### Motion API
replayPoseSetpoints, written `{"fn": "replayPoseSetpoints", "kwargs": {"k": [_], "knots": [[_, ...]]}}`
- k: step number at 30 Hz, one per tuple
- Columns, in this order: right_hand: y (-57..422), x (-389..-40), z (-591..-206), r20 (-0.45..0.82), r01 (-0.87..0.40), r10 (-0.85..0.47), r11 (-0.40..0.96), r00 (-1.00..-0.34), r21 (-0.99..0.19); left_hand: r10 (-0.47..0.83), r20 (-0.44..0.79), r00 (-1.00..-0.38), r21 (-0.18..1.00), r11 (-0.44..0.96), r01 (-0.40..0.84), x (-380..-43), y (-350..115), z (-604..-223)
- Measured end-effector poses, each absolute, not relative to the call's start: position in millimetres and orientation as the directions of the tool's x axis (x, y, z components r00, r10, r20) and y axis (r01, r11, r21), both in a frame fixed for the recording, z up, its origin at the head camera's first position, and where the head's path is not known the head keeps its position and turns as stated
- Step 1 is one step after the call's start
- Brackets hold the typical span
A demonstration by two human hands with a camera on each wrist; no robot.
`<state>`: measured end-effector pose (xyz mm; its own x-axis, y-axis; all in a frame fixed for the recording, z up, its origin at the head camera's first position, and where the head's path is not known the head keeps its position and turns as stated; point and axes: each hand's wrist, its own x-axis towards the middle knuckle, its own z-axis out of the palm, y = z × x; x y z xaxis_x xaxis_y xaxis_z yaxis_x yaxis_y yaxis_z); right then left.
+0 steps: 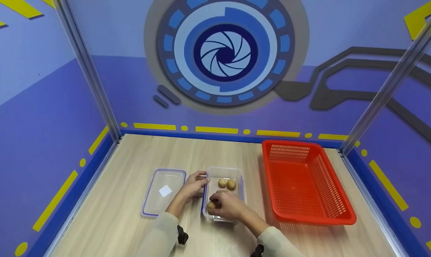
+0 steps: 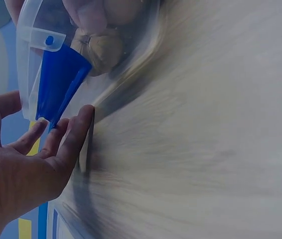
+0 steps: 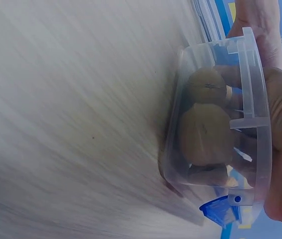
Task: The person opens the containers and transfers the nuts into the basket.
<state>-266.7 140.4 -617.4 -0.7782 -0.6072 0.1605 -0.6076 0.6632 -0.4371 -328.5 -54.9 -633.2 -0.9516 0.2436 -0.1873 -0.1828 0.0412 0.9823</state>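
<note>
A clear plastic food container point(image 1: 241, 178) with blue side latches stands on the table. Two tan walnuts point(image 1: 227, 184) lie toward its far end. My right hand point(image 1: 228, 205) reaches down into the near end, its fingers and thumb round another walnut point(image 1: 211, 206). Through the container wall, the right wrist view shows a large walnut point(image 3: 206, 134) and a smaller one point(image 3: 207, 85) beside those fingers. My left hand point(image 1: 193, 186) holds the container's left side, thumb at the rim and fingers against the blue latch point(image 2: 59, 82).
The container's clear lid point(image 1: 158, 205), edged in blue with a white square on it, lies flat to the left. A red perforated basket point(image 1: 292, 175) sits on the right. Printed panels point(image 1: 130, 89) and metal posts point(image 1: 90, 71) enclose the wood-grain table point(image 1: 105, 214).
</note>
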Motion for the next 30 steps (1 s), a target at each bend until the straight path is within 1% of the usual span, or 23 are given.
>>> {"fn": "replayPoseSetpoints", "kwargs": {"k": [6,17,19,24,30], "knots": [[140.2,-267.0,-618.4,0.146,-0.588,-0.596,0.666,-0.79,-0.46,0.242,-0.195,-0.95,0.981,0.03,-0.194,-327.4,-56.4,-633.8],[140.6,-264.7,-618.2,0.172,-0.578,-0.571,0.673,-0.802,-0.462,0.237,-0.196,-0.952,0.98,0.021,-0.197,-327.5,-56.3,-637.0],[140.5,-263.9,-618.9,0.196,-0.59,-0.573,0.66,-0.796,-0.464,0.233,-0.201,-0.952,0.979,0.025,-0.201,-327.0,-56.8,-636.8],[141.8,-263.3,-621.1,0.288,-0.656,-0.594,0.62,-0.751,-0.431,0.225,-0.187,-0.956,0.982,0.03,-0.185,-327.0,-55.5,-635.7],[142.5,-262.9,-621.4,0.337,-0.682,-0.594,0.609,-0.731,-0.406,0.234,-0.175,-0.956,0.984,0.025,-0.174,-326.1,-53.5,-634.0]]}}
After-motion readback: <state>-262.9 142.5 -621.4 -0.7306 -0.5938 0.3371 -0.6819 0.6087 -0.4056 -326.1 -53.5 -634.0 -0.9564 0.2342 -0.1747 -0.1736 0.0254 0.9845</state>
